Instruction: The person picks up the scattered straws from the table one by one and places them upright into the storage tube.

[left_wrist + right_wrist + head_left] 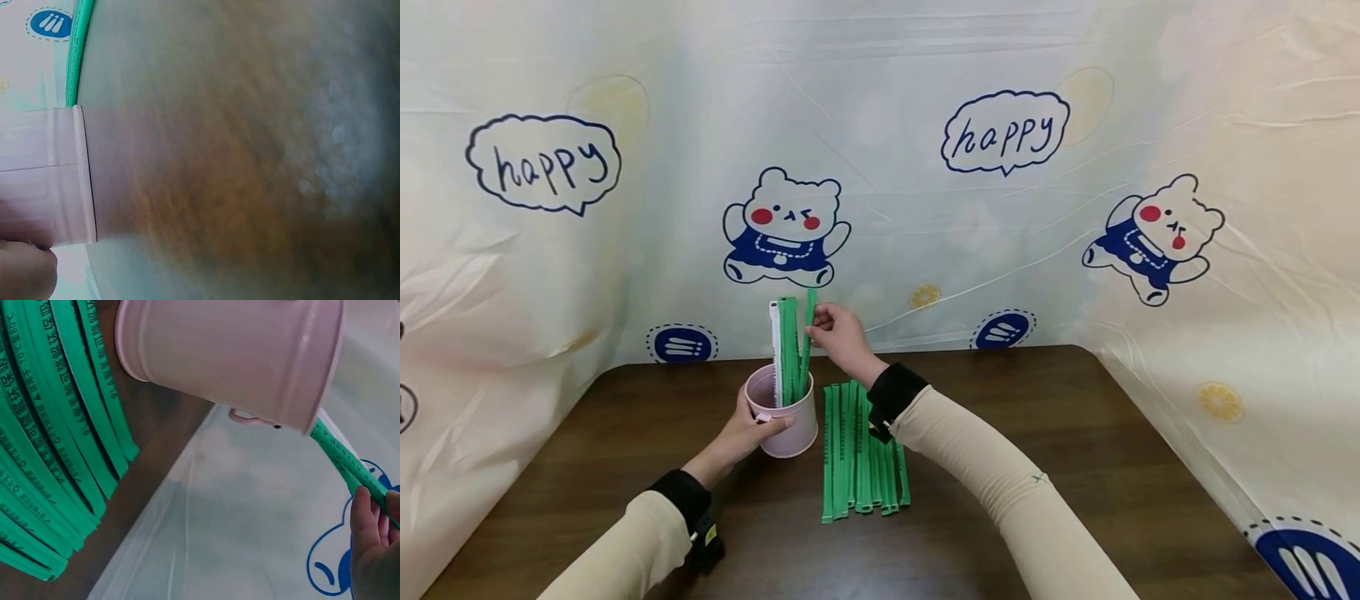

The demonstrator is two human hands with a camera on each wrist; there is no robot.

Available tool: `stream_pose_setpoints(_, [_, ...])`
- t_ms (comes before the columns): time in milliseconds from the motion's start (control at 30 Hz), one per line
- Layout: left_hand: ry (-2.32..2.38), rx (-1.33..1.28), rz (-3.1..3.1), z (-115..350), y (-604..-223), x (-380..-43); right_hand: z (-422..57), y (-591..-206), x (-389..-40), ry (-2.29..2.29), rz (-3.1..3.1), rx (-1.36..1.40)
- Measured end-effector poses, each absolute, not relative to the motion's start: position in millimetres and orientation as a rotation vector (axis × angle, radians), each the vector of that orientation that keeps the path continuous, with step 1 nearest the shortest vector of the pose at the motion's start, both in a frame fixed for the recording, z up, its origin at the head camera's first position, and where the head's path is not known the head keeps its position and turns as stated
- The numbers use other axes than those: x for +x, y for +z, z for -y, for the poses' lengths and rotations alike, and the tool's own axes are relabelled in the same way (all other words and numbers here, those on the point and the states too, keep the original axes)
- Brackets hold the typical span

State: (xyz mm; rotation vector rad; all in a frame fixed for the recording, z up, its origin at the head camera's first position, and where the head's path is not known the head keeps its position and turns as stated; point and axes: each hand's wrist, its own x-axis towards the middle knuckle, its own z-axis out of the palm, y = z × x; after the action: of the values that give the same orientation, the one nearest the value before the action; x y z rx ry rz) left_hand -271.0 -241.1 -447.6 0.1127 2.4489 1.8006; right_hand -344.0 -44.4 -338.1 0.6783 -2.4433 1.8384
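Observation:
A small pink metal bucket point(795, 435) stands on the table, and my left hand point(747, 432) grips its left side with the thumb across the front. Several green paper-wrapped straws point(787, 346) and a white one point(777, 354) stand upright in it. Above the rim, my right hand point(844, 335) pinches another green wrapped straw point(808, 346) near its upper part; its lower end is inside the bucket. In the right wrist view the fingers point(364, 519) press on this straw just outside the bucket's mouth. The left wrist view catches only a knuckle point(28, 272) below the bucket.
A row of green wrapped straws point(856, 458) lies side by side on the brown table point(1000, 467), right of the bucket and partly beneath the right wrist. A printed curtain point(895, 250) hangs behind the table's back edge and along the sides.

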Motion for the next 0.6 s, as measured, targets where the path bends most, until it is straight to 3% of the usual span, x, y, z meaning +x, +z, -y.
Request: stream_pose_setpoints(600, [1.821, 0.123, -2.435, 240.5, -449.4, -271.0, 44.5, -362.5, -354.0, 1.607, 2.632, 0.741])
